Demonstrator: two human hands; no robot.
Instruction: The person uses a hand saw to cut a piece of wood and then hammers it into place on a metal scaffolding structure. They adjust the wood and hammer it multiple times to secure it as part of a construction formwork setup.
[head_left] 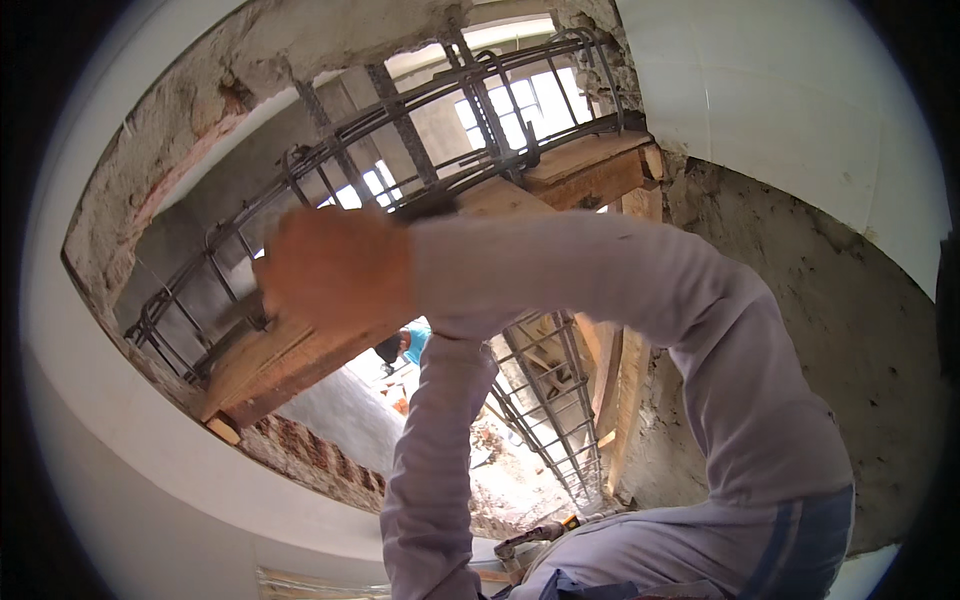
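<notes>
Rough concrete walls frame a rebar cage [400, 130] lying on timber formwork planks [290, 360]. At nine o'clock, the right hand [335, 268] presses on the planks, grip indiscernible; left hand hidden. Next: steadying the cage.

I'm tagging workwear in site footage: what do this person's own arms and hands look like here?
Both arms are covered by long, pale lilac-grey sleeves of soft knit fabric that end at the wrist. The one hand in plain view is bare, with no glove, and blurred. A dark band shows at that wrist. The other hand is hidden behind it.
</notes>
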